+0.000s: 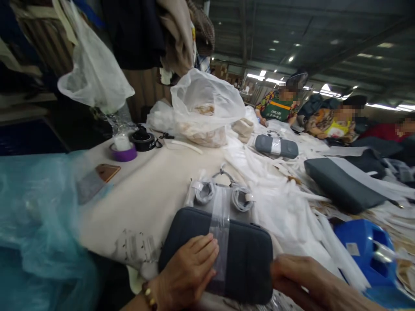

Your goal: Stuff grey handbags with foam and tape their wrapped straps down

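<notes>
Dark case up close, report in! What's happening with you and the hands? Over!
Left hand resting on case. Right hand at its right edge. Clear band across it. Plastic-wrapped coils just beyond.

Purple roll [125, 154] beside black roll [143, 141], open translucent bag [209, 101], blue plastic dispenser [363, 255], 3 people [279, 109] beyond

head-worn view, forward and down

L hand [192, 268] on dk case [249, 261] w/ clr band [221, 220], R hand [296, 274] at edge.
</notes>
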Available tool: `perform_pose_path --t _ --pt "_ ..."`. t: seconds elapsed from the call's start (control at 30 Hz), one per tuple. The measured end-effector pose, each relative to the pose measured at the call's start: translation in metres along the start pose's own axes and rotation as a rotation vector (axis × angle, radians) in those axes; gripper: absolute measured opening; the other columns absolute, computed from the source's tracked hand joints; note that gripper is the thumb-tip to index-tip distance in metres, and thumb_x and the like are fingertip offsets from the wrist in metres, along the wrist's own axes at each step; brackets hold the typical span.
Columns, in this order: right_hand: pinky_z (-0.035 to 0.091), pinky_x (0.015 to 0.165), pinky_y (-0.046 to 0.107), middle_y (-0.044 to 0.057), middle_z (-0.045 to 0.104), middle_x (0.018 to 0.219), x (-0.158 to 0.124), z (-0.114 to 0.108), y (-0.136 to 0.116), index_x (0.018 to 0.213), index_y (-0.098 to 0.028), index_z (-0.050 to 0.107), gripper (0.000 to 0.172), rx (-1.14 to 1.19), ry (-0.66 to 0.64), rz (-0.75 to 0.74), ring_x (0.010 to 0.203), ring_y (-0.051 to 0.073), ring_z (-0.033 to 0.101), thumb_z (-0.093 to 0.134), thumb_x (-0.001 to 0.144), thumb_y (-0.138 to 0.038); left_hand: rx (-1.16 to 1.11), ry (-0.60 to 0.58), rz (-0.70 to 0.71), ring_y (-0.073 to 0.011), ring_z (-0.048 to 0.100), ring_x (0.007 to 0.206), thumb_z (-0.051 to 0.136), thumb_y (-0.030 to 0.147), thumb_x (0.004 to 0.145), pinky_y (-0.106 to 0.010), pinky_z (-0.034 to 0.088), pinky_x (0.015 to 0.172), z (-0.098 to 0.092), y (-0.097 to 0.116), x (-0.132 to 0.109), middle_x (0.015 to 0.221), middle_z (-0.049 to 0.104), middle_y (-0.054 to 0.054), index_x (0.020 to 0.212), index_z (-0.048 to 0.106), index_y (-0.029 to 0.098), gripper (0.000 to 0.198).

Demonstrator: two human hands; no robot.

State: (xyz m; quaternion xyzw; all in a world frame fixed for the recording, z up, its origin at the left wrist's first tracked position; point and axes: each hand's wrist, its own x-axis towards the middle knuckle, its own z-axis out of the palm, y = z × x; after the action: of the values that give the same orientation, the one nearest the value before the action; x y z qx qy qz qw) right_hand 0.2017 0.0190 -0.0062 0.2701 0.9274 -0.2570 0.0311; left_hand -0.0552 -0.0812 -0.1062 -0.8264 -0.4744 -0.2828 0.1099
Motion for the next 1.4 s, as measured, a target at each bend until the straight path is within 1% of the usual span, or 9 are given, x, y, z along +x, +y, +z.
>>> perform_pose_path --t 0.1,0.27,0.5,0.67,0.73,0.9,1.03,1.13,1.4 --pt "0.042 0.065 0.022 0.000 0.064 0.076 0.064 -0.020 -0.037 0.078 -0.021 0.056 0.020 -0.178 -0.207 -0.253 0.072 0.013 0.059 0.042 0.092 -0.023 -0.022 0.011 -0.023 -0.0223 0.056 0.111 0.046 0.018 0.087 -0.035 0.050 0.093 0.001 0.001 -0.002 0.112 0.065 -0.010 0.115 0.055 0.008 0.031" --pt "0.037 0.057 0.025 0.004 0.067 0.076 0.132 -0.017 -0.044 0.082 -0.017 0.059 0.011 -0.531 -0.310 -0.381 0.070 0.017 0.063 0.049 0.085 -0.014 -0.067 0.046 -0.052 -0.0217 0.054 0.111 0.049 0.021 0.087 -0.034 0.045 0.097 0.008 0.001 -0.006 0.110 0.065 -0.010 0.114 0.056 0.008 0.031" --pt "0.040 0.061 0.028 0.008 0.068 0.077 0.157 -0.005 -0.046 0.086 -0.016 0.062 0.016 -0.717 -0.299 -0.466 0.072 0.021 0.065 0.050 0.079 -0.008 -0.086 0.065 -0.054 -0.0216 0.052 0.111 0.049 0.021 0.088 -0.032 0.041 0.100 0.014 -0.001 -0.009 0.114 0.063 -0.008 0.112 0.058 0.007 0.030" --pt "0.037 0.055 0.026 0.009 0.070 0.074 0.164 -0.001 -0.046 0.080 -0.016 0.064 0.012 -0.603 -0.300 -0.291 0.070 0.022 0.066 0.053 0.079 -0.012 -0.086 0.058 -0.044 -0.0201 0.054 0.108 0.049 0.022 0.088 -0.033 0.041 0.097 0.016 -0.001 -0.008 0.112 0.064 -0.008 0.107 0.060 0.010 0.025" --pt "0.034 0.051 0.025 0.007 0.070 0.072 0.166 -0.004 -0.042 0.080 -0.016 0.064 0.006 -0.553 -0.256 -0.206 0.069 0.022 0.067 0.059 0.079 -0.019 -0.078 0.076 -0.041 -0.0189 0.055 0.106 0.050 0.021 0.087 -0.033 0.040 0.099 0.017 -0.001 -0.008 0.110 0.065 -0.006 0.103 0.061 0.011 0.022" --pt "0.032 0.046 0.022 0.002 0.066 0.066 0.171 -0.013 -0.024 0.097 -0.012 0.057 0.042 -0.433 -0.077 -0.088 0.061 0.019 0.063 0.075 0.069 -0.037 -0.045 0.111 -0.030 -0.0181 0.057 0.103 0.048 0.020 0.089 -0.031 0.040 0.098 0.017 0.000 -0.008 0.106 0.066 -0.005 0.101 0.061 0.010 0.021" --pt "0.041 0.056 0.021 -0.001 0.064 0.073 0.161 -0.008 -0.011 0.091 -0.016 0.058 0.026 -0.341 0.027 -0.118 0.065 0.013 0.060 0.072 0.075 -0.031 -0.048 0.161 -0.005 -0.0177 0.059 0.096 0.046 0.017 0.089 -0.031 0.043 0.096 0.014 0.001 -0.008 0.094 0.067 -0.006 0.098 0.062 0.008 0.021" --pt "0.044 0.079 0.031 0.007 0.063 0.093 0.139 0.013 -0.015 0.090 -0.015 0.060 0.007 -0.362 0.210 -0.130 0.087 0.018 0.058 0.054 0.086 -0.013 -0.067 0.189 0.017 -0.0178 0.060 0.094 0.046 0.015 0.088 -0.031 0.046 0.094 0.014 0.002 -0.007 0.090 0.066 -0.005 0.095 0.063 0.009 0.019" --pt "0.037 0.100 0.036 0.007 0.062 0.116 0.101 0.086 -0.013 0.116 -0.011 0.056 0.034 -0.472 0.682 -0.481 0.111 0.020 0.049 0.029 0.097 -0.020 0.044 0.394 0.080 -0.0135 0.062 0.092 0.044 0.016 0.090 -0.026 0.044 0.098 0.041 -0.010 -0.017 0.084 0.069 -0.001 0.084 0.066 0.016 0.023"
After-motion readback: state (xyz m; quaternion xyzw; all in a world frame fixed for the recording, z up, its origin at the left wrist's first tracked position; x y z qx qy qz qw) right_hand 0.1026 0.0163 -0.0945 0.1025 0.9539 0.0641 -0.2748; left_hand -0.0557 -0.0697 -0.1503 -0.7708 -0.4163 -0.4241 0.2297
